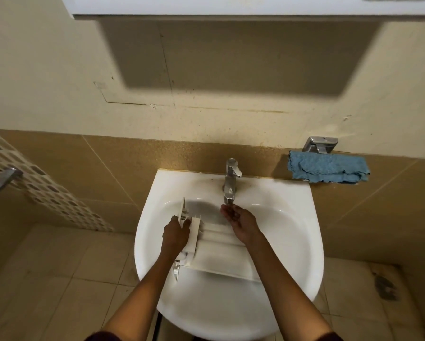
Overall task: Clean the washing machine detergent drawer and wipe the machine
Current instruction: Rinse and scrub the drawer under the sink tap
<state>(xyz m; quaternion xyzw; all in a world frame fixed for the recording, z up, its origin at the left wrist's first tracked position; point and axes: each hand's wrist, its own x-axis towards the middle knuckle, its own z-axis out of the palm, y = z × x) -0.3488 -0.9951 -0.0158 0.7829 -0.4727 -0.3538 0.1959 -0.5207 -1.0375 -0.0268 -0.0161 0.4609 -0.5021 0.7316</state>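
Note:
The white plastic detergent drawer (218,254) lies across the bowl of the white sink (292,217). My left hand (176,233) grips the drawer at its left end, near the front panel that stands up at the left. My right hand (238,221) is held cupped, palm up, right under the spout of the chrome tap (231,180), above the drawer, and holds nothing. A folded blue cloth (329,167) lies on the ledge right of the tap.
A chrome holder (321,143) is fixed to the wall above the cloth. A white cabinet (231,6) hangs overhead. A patterned panel with a metal handle (2,180) stands at the left. Beige floor tiles surround the sink, with a dark stain (385,286) at the right.

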